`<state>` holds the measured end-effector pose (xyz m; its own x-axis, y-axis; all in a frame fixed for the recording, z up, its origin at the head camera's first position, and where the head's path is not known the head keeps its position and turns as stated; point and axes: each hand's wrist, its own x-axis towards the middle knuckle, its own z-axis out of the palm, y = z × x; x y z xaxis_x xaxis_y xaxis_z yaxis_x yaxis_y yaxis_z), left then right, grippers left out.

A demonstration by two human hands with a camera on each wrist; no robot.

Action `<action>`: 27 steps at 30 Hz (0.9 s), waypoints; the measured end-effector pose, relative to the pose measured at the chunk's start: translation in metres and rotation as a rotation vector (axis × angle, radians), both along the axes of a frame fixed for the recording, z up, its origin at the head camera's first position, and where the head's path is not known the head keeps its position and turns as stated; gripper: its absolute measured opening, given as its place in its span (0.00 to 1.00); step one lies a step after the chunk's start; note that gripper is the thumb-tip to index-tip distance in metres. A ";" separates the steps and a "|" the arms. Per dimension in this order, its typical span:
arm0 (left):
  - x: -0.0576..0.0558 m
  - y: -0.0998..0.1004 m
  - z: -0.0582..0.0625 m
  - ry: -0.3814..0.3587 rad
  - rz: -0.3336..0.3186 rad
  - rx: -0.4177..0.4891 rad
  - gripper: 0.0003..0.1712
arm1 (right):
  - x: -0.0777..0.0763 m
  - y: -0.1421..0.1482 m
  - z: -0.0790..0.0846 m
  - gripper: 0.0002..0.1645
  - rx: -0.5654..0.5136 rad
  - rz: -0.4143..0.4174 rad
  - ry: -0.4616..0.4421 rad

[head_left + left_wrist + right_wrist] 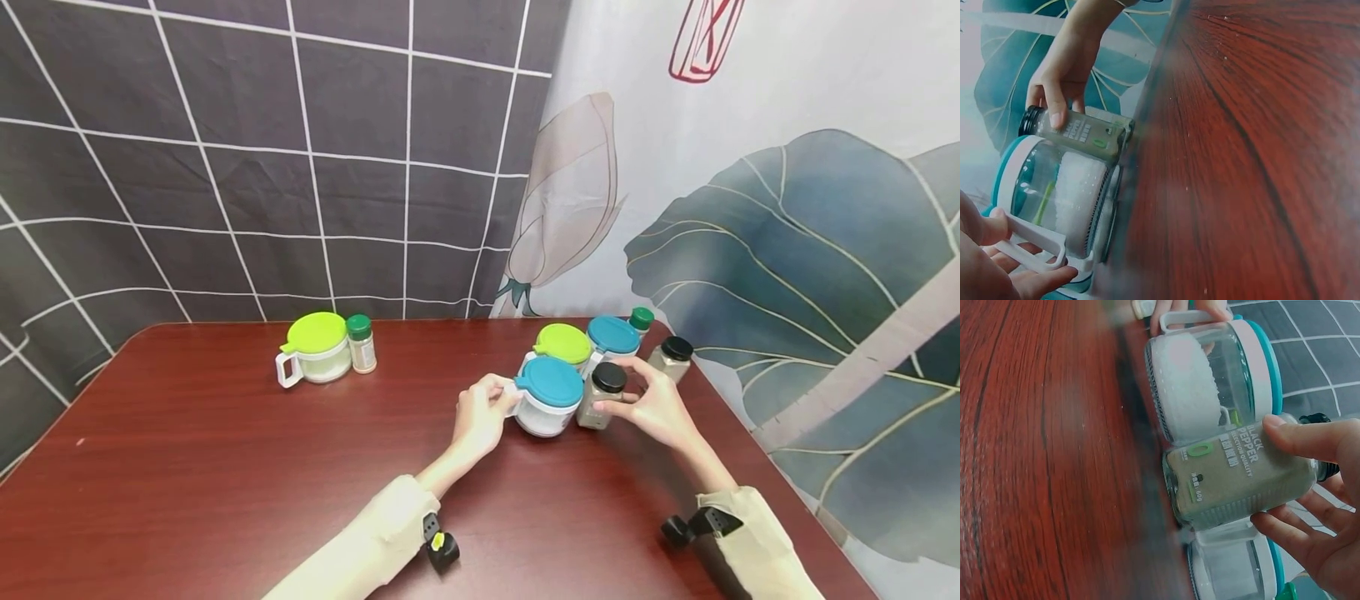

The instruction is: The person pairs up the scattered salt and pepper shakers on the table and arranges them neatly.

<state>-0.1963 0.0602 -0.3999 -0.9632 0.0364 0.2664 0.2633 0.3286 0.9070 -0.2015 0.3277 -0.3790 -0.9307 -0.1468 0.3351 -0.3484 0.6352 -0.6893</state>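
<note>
In the head view my left hand [478, 417] grips the white handle of a clear seasoning jar [546, 418] with a blue lid. White granules fill its lower part in the right wrist view, where a small light green spoon shows inside. Beside that jar, my right hand [660, 408] holds a black pepper bottle [1229, 475] with a black cap, thumb on one side and fingers on the other. Both containers stand upright, close together on the table. Behind them are a green-lidded jar [562, 343] and a second blue-lidded jar [613, 335], partly hidden.
Another black-capped bottle [672, 357] and a green-capped shaker [641, 319] stand at the back right, near the table's edge. Far to the left, a green-lidded jar [318, 343] and a green-capped shaker [362, 343] stand together. Cloth hangs behind the red-brown table [225, 467].
</note>
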 end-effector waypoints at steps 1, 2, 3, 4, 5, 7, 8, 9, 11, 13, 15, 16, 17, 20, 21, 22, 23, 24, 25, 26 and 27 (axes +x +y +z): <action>0.000 -0.001 0.000 0.001 0.000 0.000 0.08 | -0.001 -0.001 0.000 0.39 -0.007 0.005 -0.001; 0.000 -0.002 0.001 0.000 0.000 0.001 0.08 | -0.001 -0.002 0.000 0.40 -0.011 0.007 -0.004; -0.001 -0.003 0.001 0.000 0.001 0.001 0.08 | -0.001 -0.002 0.001 0.40 -0.010 0.006 -0.007; -0.001 -0.005 0.001 0.000 0.001 0.000 0.08 | -0.001 -0.003 0.001 0.40 -0.007 0.003 -0.011; -0.001 -0.006 0.001 0.000 0.003 -0.003 0.08 | -0.001 -0.004 0.001 0.41 -0.003 -0.001 -0.018; -0.001 -0.008 0.001 0.000 0.006 -0.006 0.07 | -0.001 -0.006 0.002 0.41 0.007 -0.008 -0.031; -0.001 -0.009 0.000 -0.003 0.009 -0.007 0.07 | -0.001 -0.007 0.002 0.42 0.013 -0.013 -0.037; -0.001 -0.010 0.000 -0.003 0.010 -0.008 0.07 | -0.001 -0.008 0.002 0.43 0.017 -0.016 -0.042; -0.001 -0.012 0.000 -0.008 0.016 -0.007 0.07 | -0.001 -0.010 0.002 0.43 0.026 -0.024 -0.050; -0.001 -0.014 0.000 -0.013 0.023 -0.006 0.07 | -0.002 -0.012 0.002 0.43 0.031 -0.027 -0.049; -0.001 -0.017 0.000 -0.015 0.031 -0.005 0.07 | -0.002 -0.015 0.002 0.43 0.028 -0.024 -0.044; -0.001 -0.018 0.001 -0.015 0.034 -0.004 0.07 | -0.003 -0.016 0.002 0.42 0.024 -0.020 -0.040; 0.000 -0.020 0.002 -0.016 0.036 -0.006 0.07 | 0.000 -0.020 0.007 0.42 0.024 -0.018 -0.041; 0.000 -0.025 0.003 -0.015 0.041 -0.012 0.07 | -0.001 -0.024 0.008 0.43 0.003 -0.007 -0.050; 0.000 -0.026 0.003 -0.017 0.044 -0.011 0.07 | -0.001 -0.025 0.008 0.43 -0.001 -0.004 -0.054; 0.000 -0.028 0.003 -0.018 0.047 -0.013 0.07 | -0.001 -0.026 0.008 0.43 -0.006 0.000 -0.055; 0.000 -0.029 0.003 -0.021 0.052 -0.015 0.07 | -0.002 -0.027 0.008 0.43 -0.012 0.005 -0.057; 0.000 -0.030 0.002 -0.023 0.057 -0.015 0.07 | -0.005 -0.025 0.004 0.43 -0.023 0.013 -0.056; 0.000 -0.031 0.001 -0.025 0.064 -0.013 0.07 | -0.005 -0.026 0.003 0.43 -0.027 0.021 -0.052; 0.000 -0.032 0.001 -0.027 0.070 -0.011 0.07 | -0.006 -0.027 0.003 0.42 -0.032 0.030 -0.049; 0.000 -0.034 0.000 -0.027 0.076 -0.007 0.07 | -0.006 -0.029 0.003 0.42 -0.037 0.037 -0.043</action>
<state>-0.1961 0.0266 -0.3998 -0.9701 -0.0348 0.2401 0.2128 0.3533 0.9110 -0.2076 0.2991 -0.3763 -0.9385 -0.1698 0.3006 -0.3407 0.5963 -0.7269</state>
